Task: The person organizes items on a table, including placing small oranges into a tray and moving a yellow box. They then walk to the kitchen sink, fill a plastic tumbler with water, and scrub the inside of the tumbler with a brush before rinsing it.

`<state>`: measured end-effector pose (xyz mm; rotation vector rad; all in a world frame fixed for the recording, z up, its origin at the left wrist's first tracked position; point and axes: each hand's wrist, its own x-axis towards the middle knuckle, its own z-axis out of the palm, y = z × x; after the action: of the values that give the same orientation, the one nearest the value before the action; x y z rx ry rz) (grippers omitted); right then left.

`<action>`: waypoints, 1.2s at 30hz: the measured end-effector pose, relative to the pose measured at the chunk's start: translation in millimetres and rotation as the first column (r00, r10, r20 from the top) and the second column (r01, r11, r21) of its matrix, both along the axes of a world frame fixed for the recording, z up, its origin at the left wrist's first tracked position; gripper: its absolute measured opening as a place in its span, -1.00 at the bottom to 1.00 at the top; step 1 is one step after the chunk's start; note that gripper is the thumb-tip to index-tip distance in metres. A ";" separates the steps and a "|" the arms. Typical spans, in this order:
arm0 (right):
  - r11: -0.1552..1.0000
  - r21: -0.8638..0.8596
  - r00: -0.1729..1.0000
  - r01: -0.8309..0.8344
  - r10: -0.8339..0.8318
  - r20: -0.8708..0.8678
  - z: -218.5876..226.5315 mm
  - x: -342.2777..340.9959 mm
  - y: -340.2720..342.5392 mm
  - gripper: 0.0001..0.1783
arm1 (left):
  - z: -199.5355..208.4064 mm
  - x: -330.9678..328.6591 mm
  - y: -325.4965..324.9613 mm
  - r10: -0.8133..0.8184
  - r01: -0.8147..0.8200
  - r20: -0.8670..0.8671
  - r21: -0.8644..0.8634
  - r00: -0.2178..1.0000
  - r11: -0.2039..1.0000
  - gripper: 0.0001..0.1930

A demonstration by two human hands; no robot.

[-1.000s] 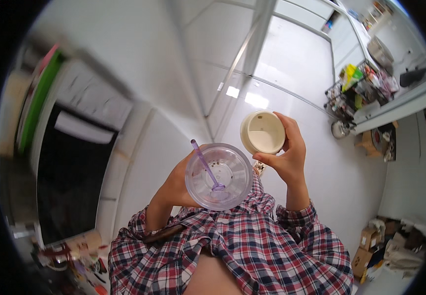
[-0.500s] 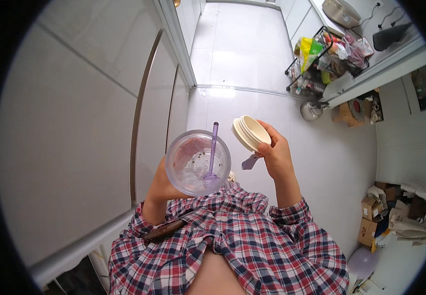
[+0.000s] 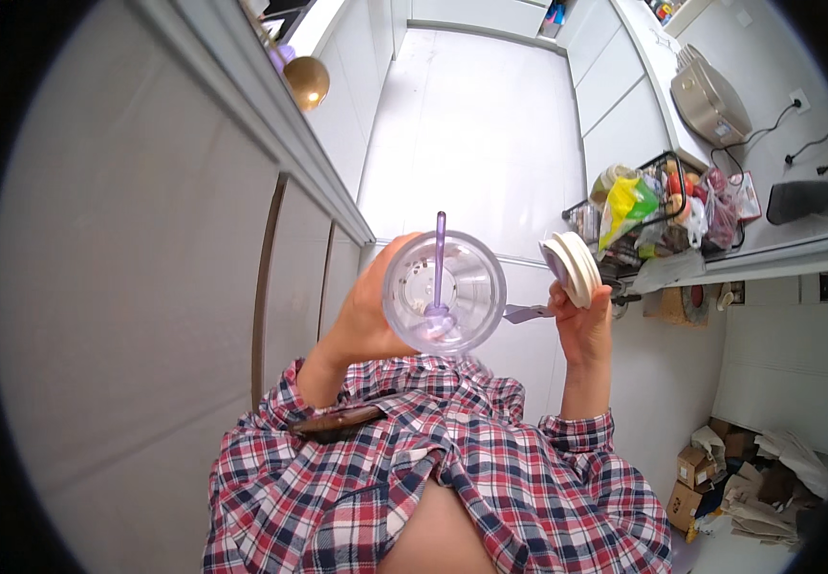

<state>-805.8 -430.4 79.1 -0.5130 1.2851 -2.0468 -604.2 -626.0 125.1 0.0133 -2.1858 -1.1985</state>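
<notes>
- Since prev. frame, our R hand [image 3: 582,327] has taken the cream lid [image 3: 578,271] farther from the clear cup [image 3: 464,287] & turned it nearly edge-on.
- L hand [image 3: 373,311]: wrapped round the cup's L side; cup sits just R of it, mouth facing us.
- R hand: fingers holding the lid's lower edge, lid right above them.
- Lilac tab [image 3: 526,314]: sticks out L of R hand, twd the cup.
- Purple stick [image 3: 440,253]: stands in the cup, R of L hand, w/ dark specks [image 3: 416,280] nearby; can't tell what they are.
</notes>
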 end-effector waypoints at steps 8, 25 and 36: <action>0.999 0.047 1.000 0.000 0.001 -0.012 12.6 52.1 -26.7 0.17 | 8.3 72.2 -40.9 0.079 -0.073 -0.032 0.161 0.996 0.984 -0.03; 0.922 0.196 0.943 -0.333 0.320 0.095 145.6 -29.3 -313.2 -0.40 | 81.0 50.7 -201.0 0.245 -0.194 0.012 0.647 0.969 0.737 -0.01; 0.831 0.539 0.524 -0.135 0.522 -0.673 253.7 -117.1 -640.4 -0.10 | 83.6 2.4 -310.8 0.514 -0.386 -0.037 0.613 0.857 0.689 0.03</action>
<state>-922.9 -1070.8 332.8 -1.4678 1.8860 -1.0980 -601.8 -936.8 208.7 0.6328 -1.4211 -1.4441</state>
